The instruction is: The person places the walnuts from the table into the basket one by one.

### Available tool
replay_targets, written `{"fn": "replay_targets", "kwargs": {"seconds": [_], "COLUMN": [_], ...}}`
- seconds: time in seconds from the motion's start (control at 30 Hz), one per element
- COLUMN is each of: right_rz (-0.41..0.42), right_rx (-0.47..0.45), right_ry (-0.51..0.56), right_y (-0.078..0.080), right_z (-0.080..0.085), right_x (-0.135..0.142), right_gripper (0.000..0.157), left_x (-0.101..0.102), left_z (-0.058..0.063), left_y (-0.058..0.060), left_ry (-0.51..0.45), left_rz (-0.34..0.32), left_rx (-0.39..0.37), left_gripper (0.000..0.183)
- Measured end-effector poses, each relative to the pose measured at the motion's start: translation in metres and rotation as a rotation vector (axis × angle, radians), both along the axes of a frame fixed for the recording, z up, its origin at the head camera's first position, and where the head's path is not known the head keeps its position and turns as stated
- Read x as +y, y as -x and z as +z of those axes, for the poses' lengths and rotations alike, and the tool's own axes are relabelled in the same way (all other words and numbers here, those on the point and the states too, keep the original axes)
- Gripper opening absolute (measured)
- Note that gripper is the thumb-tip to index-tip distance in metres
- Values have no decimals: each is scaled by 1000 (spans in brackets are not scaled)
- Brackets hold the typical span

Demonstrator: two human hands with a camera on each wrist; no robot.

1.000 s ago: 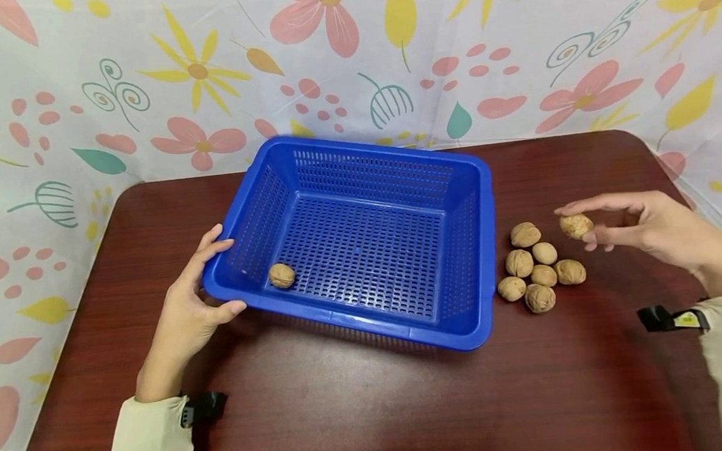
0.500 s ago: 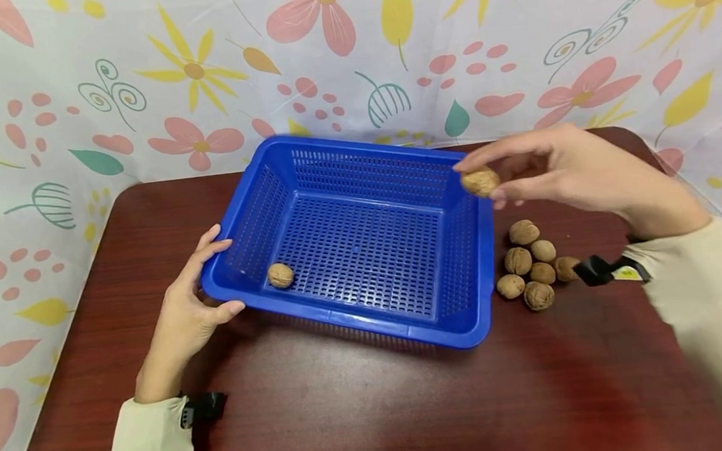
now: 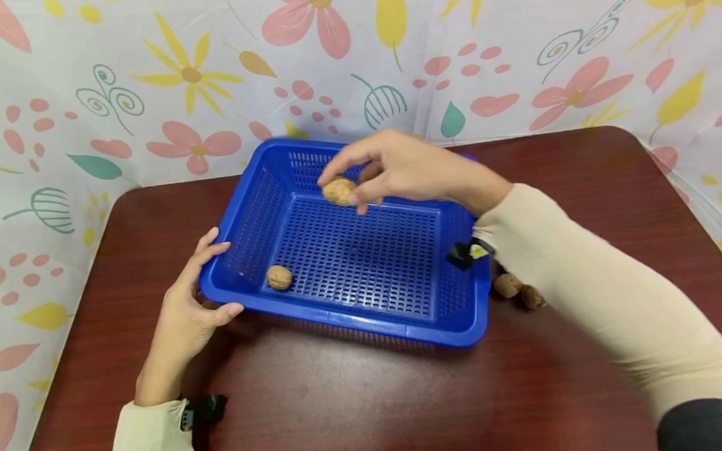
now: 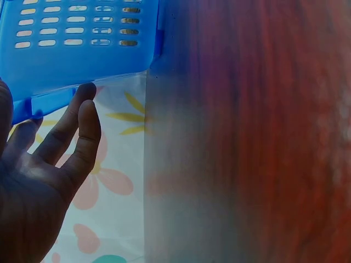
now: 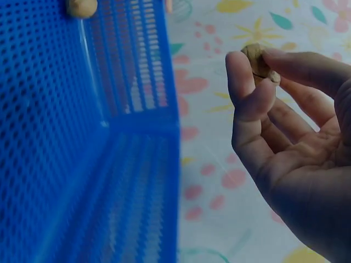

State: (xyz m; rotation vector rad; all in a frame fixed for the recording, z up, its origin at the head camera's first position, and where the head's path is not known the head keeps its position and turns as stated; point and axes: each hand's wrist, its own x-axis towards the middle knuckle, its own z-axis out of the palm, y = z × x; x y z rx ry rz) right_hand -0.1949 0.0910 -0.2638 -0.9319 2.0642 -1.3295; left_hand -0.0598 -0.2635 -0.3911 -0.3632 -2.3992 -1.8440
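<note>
A blue plastic basket [image 3: 355, 320] with slotted walls stands on the table. My left hand [image 3: 181, 311] holds its near left corner, with the thumb at the front rim and the fingers on the left rim. In the left wrist view, the left fingers [image 4: 86, 123] are only slightly bent below the basket's wall. Above the basket's far half, my right hand [image 3: 401, 167] pinches a walnut [image 3: 337, 191] between thumb and fingertips. That walnut [image 5: 254, 57] is partly covered by fingers in the right wrist view. Inside the basket, another walnut [image 3: 279, 277] lies in the near left corner.
Right of the basket, several walnuts lie on the brown table [image 3: 323, 410]. Two of them, a smaller walnut [image 3: 507, 285] and a darker walnut [image 3: 533, 296], show past the right sleeve [image 3: 591, 286]. A flowered cloth [image 3: 199, 69] hangs behind the table.
My right hand has carried the pinched walnut leftward from beside the pile to above the basket. The right forearm now covers much of the pile. The left hand and basket have stayed in place.
</note>
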Motion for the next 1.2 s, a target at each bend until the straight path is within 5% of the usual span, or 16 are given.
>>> {"fn": "replay_targets", "kwargs": {"seconds": [0.4, 0.83, 1.2], "right_rz": [69, 110, 137], "right_rx": [-79, -97, -130], "right_ry": [-95, -218, -264], "right_y": [23, 35, 27], "right_z": [-50, -95, -102], "right_x": [-84, -91, -97], "right_gripper": [36, 38, 37], "left_x": [1, 3, 5], "left_z": [1, 6, 6], "left_y": [-3, 1, -2], "left_ry": [53, 82, 17], "left_rz": [11, 18, 3], "left_rx": [9, 26, 15], "left_gripper": [81, 84, 83]}}
